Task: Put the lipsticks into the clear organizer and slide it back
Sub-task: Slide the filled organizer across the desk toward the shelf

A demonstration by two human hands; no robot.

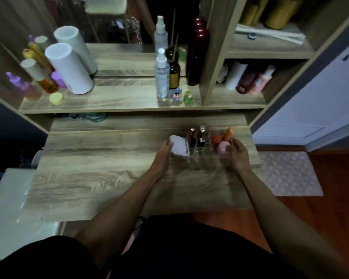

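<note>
The clear organizer (201, 157) sits on the wooden desk toward the right, near the back. Several lipsticks (197, 137) stand upright in its middle slots. A white tube (179, 147) lies in its left part, and orange and pink sponges (223, 141) fill its right part. My left hand (164, 153) grips the organizer's left end. My right hand (239, 155) grips its right end. The organizer's near wall is blurred and hard to make out.
A shelf (109, 101) above the desk carries white cylinders (69, 68), coloured bottles, a spray bottle (162, 77), a brown diffuser bottle and two small figurines (182, 95). A tall dark red bottle (196, 51) stands by a divider. Side cubbies at the right hold more bottles. A white surface (14, 198) lies at the left.
</note>
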